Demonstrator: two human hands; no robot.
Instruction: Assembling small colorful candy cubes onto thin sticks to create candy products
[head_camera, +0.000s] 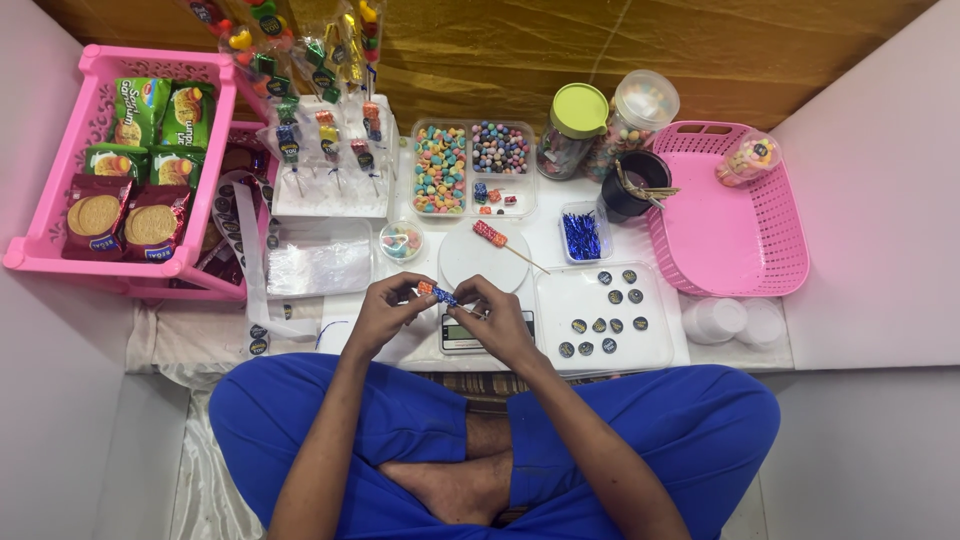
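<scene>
My left hand (383, 312) and my right hand (497, 318) together hold a short skewer of coloured candies (437, 293) over a small kitchen scale (470, 337). Both hands pinch it, one at each end. Another candy skewer (493, 236) with a wooden stick lies on the round white scale plate (468, 266) just beyond my hands. A small round tub of candies (401, 241) sits left of that plate.
A divided clear tray of candies (473, 167) stands behind the scale. A white tray with round dark stickers (603, 318) is at right, with a pink basket (735, 240) beyond. Pink shelves with snack packets (130, 170) stand at left. Two jars (605, 125) and a black cup of sticks (636, 185) are at the back.
</scene>
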